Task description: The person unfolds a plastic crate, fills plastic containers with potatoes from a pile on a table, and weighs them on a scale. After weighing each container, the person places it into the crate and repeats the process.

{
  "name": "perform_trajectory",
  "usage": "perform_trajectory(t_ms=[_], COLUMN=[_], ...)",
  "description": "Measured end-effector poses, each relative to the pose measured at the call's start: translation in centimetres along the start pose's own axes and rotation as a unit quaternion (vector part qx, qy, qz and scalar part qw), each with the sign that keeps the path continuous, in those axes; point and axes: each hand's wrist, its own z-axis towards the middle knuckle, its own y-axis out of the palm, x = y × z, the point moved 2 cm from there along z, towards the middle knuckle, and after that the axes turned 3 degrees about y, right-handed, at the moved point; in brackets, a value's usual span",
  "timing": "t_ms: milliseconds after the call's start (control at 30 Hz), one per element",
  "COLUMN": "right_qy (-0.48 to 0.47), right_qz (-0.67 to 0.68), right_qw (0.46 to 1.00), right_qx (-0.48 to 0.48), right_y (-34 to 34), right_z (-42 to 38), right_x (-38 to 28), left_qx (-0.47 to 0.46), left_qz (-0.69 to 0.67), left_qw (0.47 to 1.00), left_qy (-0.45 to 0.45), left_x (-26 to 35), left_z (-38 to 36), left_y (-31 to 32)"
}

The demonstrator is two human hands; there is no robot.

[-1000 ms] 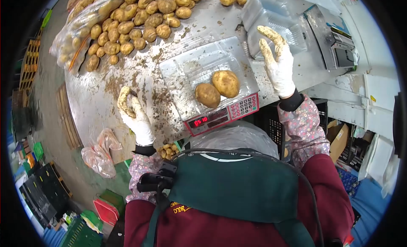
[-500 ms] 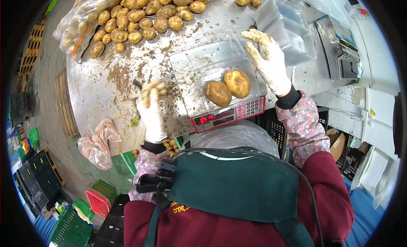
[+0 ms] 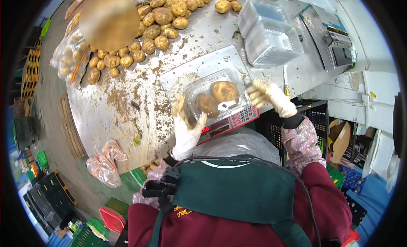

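Observation:
A clear plastic clamshell box (image 3: 202, 85) rests on the metal plate of a red digital scale (image 3: 238, 122), its lid down over two brown potatoes (image 3: 225, 92). A small white-and-black label (image 3: 227, 105) shows on the box. At the box's left side is my left hand (image 3: 186, 129), in a soiled white glove, thumb and fingers apart around the near left corner. My right hand (image 3: 271, 96), gloved the same way, has its fingers spread beside the right edge of the box. Part of the scale's display is hidden behind my left hand.
Loose potatoes (image 3: 163, 15) pile up at the back left beside a filled plastic bag (image 3: 68, 60); a round blur covers part of them. Stacked clear boxes (image 3: 273, 39) stand at the back right. A knife (image 3: 286, 82) lies near the table's right edge, a crumpled bag (image 3: 104, 166) front left.
The box's lid, folded back before, now covers the potatoes. My left hand has moved right to the box; my right hand has come down toward its right edge. The view has shifted slightly.

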Motion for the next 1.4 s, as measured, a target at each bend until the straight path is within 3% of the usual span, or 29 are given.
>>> perform_trajectory(t_ms=[33,67,167,200,267,400,467,533,600,667,700,733,800,833,867,933,1000,1033,1067,1133,1167,1200,1233,1267,1333,1367,1400], right_qy=[-0.029,-0.058,-0.103,-0.112,-0.108,-0.181,-0.180,-0.186,-0.232,-0.138,-0.138,-0.142,-0.265,-0.234,-0.204,-0.360,-0.382,-0.395,-0.392,-0.328,-0.298,-0.266,-0.254,-0.240,-0.200,-0.183,-0.168], right_qz=[-0.010,-0.022,0.085,0.093,0.131,0.169,0.193,0.239,0.319,0.163,0.103,0.114,0.103,0.241,0.338,0.147,0.091,0.026,0.034,0.221,0.274,0.325,0.384,0.439,0.451,0.480,0.495], right_qw=[0.999,0.997,0.989,0.987,0.984,0.967,0.963,0.951,0.901,0.969,0.972,0.972,0.958,0.941,0.911,0.914,0.919,0.918,0.919,0.918,0.911,0.897,0.866,0.828,0.788,0.759,0.734], right_qx=[-0.019,-0.037,-0.061,-0.067,-0.043,-0.062,-0.053,-0.058,-0.179,-0.124,-0.161,-0.147,-0.040,-0.050,-0.120,-0.113,-0.046,0.009,0.022,0.017,0.078,0.137,0.196,0.253,0.368,0.401,0.433], right_y=[0.7,1.4,1.5,1.9,2.5,2.8,3.2,3.6,4.2,4.7,3.5,1.8,-2.3,-4.1,-5.5,-7.6,-8.3,-8.7,-9.8,-12.7,-13.7,-14.4,-14.9,-15.4,-16.3,-16.6,-16.1], right_z=[-0.8,-1.4,-0.4,-0.1,0.1,1.2,1.5,2.2,2.8,0.4,0.2,-0.2,-1.8,-2.6,-3.1,-3.2,-5.8,-7.1,-8.3,-12.1,-14.8,-17.8,-20.0,-21.9,-24.9,-25.8,-27.1], right_x=[0.6,1.1,3.9,4.2,4.6,6.3,6.8,8.0,9.4,8.7,9.0,9.3,9.2,9.4,9.7,10.5,10.8,11.3,12.8,17.5,19.9,22.5,25.4,28.7,36.4,42.6,44.7], left_qx=[-0.006,-0.012,-0.040,-0.047,0.044,0.009,-0.039,-0.031,-0.002,-0.042,-0.024,-0.043,-0.118,-0.168,-0.160,-0.235,-0.355,-0.398,-0.433,-0.462,-0.442,-0.402,-0.334,-0.256,-0.270,-0.312,-0.306], left_qz=[-0.204,-0.391,-0.304,-0.302,-0.345,-0.377,-0.227,-0.282,-0.445,-0.468,-0.453,-0.454,-0.432,-0.442,-0.397,-0.381,-0.335,-0.287,-0.333,-0.318,-0.176,-0.028,0.042,0.166,0.263,0.305,0.247], left_qw=[0.965,0.861,0.870,0.872,0.881,0.861,0.921,0.916,0.853,0.842,0.851,0.849,0.848,0.831,0.845,0.834,0.821,0.848,0.817,0.819,0.880,0.903,0.906,0.868,0.842,0.857,0.870], left_qy=[-0.167,-0.326,-0.386,-0.383,-0.322,-0.341,-0.314,-0.285,-0.274,-0.265,-0.264,-0.265,-0.283,-0.291,-0.322,-0.323,-0.297,-0.199,-0.182,-0.124,0.011,0.149,0.256,0.391,0.385,0.274,0.298], left_x=[-0.9,-1.3,-0.3,-0.8,-2.3,-1.8,-3.3,-0.6,0.0,0.8,-0.5,-1.0,-0.9,-0.4,-1.3,1.7,8.4,10.5,12.7,16.4,16.7,16.4,16.4,15.4,10.5,10.2,8.4], left_z=[-1.6,-3.0,-3.8,-4.1,-4.7,-3.8,-3.1,-0.7,1.2,3.7,4.3,5.4,7.6,8.6,9.6,10.9,11.6,11.7,11.6,12.5,13.8,15.5,16.6,18.1,21.3,21.8,22.7], left_y=[0.0,0.1,-0.1,0.2,0.6,-0.1,-1.2,-1.4,-1.1,-1.1,-1.3,-1.6,-0.9,0.2,0.9,5.5,11.3,14.1,17.0,20.7,21.6,22.4,23.5,24.0,24.8,25.0,25.0])
